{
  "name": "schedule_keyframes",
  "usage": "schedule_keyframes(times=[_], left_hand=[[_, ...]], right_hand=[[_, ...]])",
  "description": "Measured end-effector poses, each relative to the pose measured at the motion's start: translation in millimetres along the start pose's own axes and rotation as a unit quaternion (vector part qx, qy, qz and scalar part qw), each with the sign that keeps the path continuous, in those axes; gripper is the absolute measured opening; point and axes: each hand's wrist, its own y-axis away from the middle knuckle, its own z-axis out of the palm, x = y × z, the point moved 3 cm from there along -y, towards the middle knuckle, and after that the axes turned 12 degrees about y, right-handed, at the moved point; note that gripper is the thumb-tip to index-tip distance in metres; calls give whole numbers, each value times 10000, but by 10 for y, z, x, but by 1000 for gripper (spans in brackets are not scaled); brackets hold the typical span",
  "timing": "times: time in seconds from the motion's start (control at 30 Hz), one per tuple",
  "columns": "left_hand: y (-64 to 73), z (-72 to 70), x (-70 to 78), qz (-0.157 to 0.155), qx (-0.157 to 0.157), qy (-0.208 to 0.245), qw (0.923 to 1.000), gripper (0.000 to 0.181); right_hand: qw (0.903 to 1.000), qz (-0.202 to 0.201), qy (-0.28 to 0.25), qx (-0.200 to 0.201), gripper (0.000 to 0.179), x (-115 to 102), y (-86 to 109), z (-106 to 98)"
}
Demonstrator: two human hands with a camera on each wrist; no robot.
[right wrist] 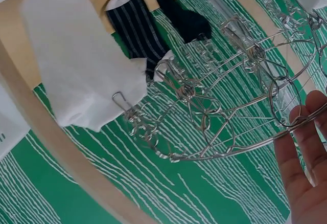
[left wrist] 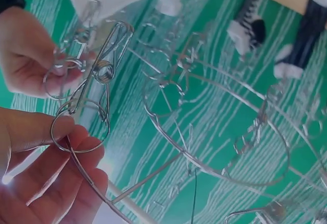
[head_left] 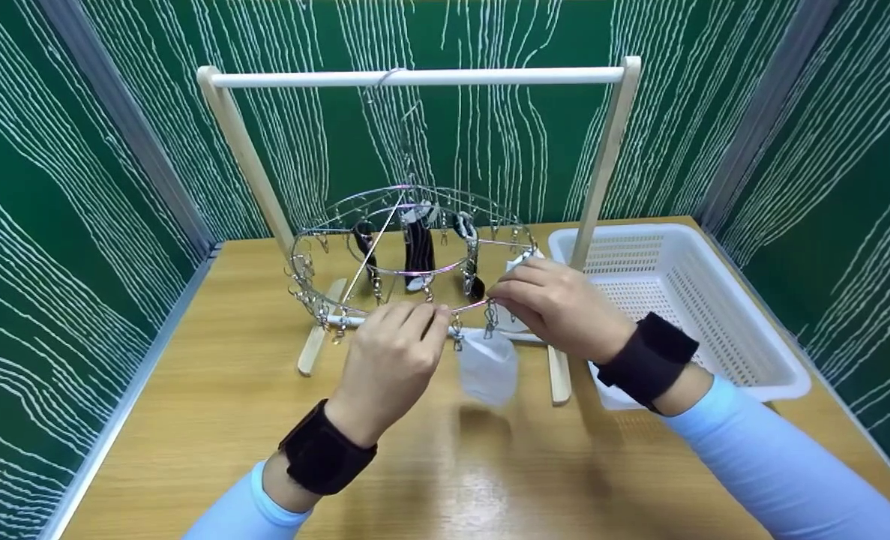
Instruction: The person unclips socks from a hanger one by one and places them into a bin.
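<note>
A round metal clip hanger [head_left: 482, 304] with two wire rings hangs from a white bar. My left hand [head_left: 396, 360] pinches its front outer ring beside a wire clip [left wrist: 104, 73], thumb against fingers in the left wrist view. Further right, my right hand [head_left: 564, 300] grips the same ring; in the right wrist view its fingers [right wrist: 294, 157] lie against the wire. A white sock [head_left: 488, 367] hangs at the front between the hands. Another white sock [right wrist: 76, 55] hangs on the right side, partly covered by my right hand in the head view. Dark striped socks [head_left: 418, 244] hang inside.
A wooden stand [head_left: 609, 157] with a white crossbar [head_left: 489, 76] carries the hanger. At the right, a white slotted plastic basket [head_left: 774, 345] sits on the wooden table [head_left: 212, 420]. Green walls [head_left: 489, 150] with white streaks enclose the back and sides.
</note>
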Motion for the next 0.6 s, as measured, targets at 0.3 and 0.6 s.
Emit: schedule_keyframes(times=[0.3,0.6], left_hand=[[86,-46,-73,-116,36,-120,9999,8],[211,-34,-212,-461,-138,197,9986,16]], right_hand=[[9998,148,110,9,25,28,-27,-36],[9989,359,184,-232,29,123,48,1]])
